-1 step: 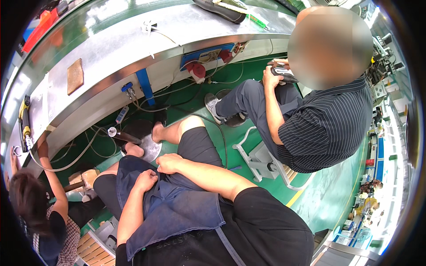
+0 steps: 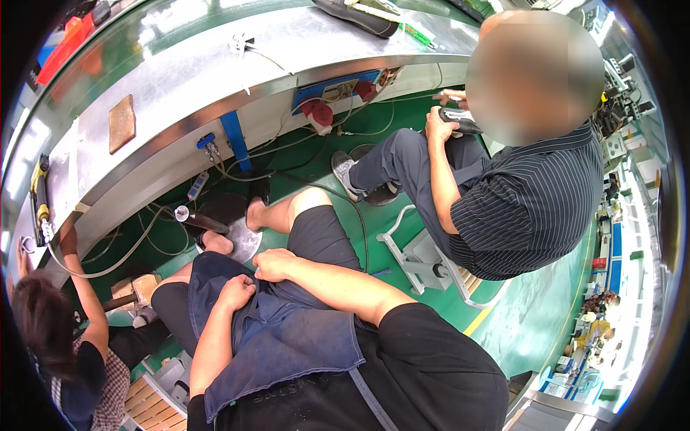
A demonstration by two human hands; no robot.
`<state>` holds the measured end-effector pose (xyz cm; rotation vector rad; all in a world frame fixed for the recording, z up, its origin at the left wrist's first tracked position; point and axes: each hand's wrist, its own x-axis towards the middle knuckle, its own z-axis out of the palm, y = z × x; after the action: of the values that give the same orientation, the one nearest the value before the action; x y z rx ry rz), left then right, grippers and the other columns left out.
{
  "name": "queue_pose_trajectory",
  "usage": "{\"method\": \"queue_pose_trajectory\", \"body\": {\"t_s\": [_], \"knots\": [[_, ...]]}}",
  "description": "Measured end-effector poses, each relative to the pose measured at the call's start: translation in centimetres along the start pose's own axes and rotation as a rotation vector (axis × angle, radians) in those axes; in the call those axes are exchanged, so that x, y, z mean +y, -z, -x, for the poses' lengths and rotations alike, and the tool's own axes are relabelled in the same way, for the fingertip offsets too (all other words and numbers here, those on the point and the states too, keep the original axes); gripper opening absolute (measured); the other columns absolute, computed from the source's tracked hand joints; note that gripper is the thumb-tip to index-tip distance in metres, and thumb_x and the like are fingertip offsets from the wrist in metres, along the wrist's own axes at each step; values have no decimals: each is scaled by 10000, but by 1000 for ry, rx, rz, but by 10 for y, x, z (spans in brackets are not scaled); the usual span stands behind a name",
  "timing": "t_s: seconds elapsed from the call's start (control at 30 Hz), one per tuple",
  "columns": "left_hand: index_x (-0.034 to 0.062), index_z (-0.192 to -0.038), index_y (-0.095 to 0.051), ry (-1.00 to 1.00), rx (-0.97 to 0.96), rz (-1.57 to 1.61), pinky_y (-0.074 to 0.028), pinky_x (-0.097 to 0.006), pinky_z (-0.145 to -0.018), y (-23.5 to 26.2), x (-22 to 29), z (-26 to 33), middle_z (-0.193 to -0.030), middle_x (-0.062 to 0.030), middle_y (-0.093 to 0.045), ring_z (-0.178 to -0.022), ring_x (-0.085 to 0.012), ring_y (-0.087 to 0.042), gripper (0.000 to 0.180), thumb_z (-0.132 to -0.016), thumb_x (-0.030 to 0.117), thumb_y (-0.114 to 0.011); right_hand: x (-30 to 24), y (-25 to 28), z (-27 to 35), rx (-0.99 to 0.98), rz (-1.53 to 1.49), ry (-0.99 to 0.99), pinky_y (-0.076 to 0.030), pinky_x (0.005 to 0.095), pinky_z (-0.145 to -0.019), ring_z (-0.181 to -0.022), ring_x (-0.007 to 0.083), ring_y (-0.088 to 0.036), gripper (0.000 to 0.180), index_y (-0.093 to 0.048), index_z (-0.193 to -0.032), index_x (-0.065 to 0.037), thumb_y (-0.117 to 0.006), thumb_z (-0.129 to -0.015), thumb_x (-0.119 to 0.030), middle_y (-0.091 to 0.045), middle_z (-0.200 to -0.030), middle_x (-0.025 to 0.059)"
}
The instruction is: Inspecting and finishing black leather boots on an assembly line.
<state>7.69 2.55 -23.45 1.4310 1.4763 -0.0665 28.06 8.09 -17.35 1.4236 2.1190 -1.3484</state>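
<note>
My left hand [image 2: 237, 292] rests on the blue apron [image 2: 287, 337] over my lap, its fingers curled inward. Close beside it, my right hand [image 2: 274, 265] lies closed at the apron's upper part, on my thigh. Whatever either hand may grip, cloth or a small thing, is hidden under the fingers. Both forearms come in across the apron and appear still. Beyond my knees runs a long metal bench [image 2: 183, 86], which neither hand touches.
On the bench lie a brown flat block [image 2: 122, 123] and a yellow-black hand tool [image 2: 41, 194] with a hose. At right, a seated person [image 2: 525, 201] holds a dark item [image 2: 460, 120]. Another person [image 2: 50, 330] reaches under the bench at left. Cables [image 2: 287, 169] cross the green floor.
The person at right has shifted their fingers on the dark item slightly. The person at left has moved their head a little. My hands have not moved.
</note>
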Motion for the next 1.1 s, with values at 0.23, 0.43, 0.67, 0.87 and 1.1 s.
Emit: {"method": "queue_pose_trajectory", "body": {"t_s": [0.23,0.43,0.67,0.87,1.1], "knots": [[-7,-989,-700,-10,19,-7,-554,-357,-787,-1,1,1,-879,-126,-743,-835,-221,-716,218,-841,153,-708,1,0,0,10,6,16,-491,468,-1006,-1193,355,-637,462,-649,-1290,-77,-657,-902,-328,-679,-1243,205],[17,-1014,-714,14,-8,11,-551,-386,-846,-2,-5,-3,-946,-159,-751,-915,-278,-728,280,-835,231,-726,-1,1,0,-3,7,12,-487,465,-1014,-1201,351,-633,464,-646,-1295,-74,-654,-906,-329,-678,-1249,204],[18,-1026,-714,18,-14,8,-550,-391,-854,-2,-5,-3,-960,-163,-749,-933,-286,-725,290,-838,238,-728,0,1,-1,-14,16,7,-485,464,-1016,-1207,346,-631,469,-645,-1297,-70,-652,-904,-327,-675,-1253,206],[17,-1033,-714,20,-10,-10,-550,-394,-860,-1,-5,-3,-967,-166,-748,-938,-291,-724,295,-840,240,-727,0,0,-2,-7,13,9,-485,464,-1016,-1206,345,-632,473,-647,-1296,-70,-653,-896,-322,-674,-1255,209],[14,-1031,-713,28,-14,7,-551,-387,-854,-1,-2,-3,-965,-163,-748,-932,-286,-725,288,-835,224,-730,1,0,-2,-7,21,5,-486,465,-1014,-1201,346,-635,472,-645,-1296,-73,-656,-902,-333,-677,-1249,208]]}}
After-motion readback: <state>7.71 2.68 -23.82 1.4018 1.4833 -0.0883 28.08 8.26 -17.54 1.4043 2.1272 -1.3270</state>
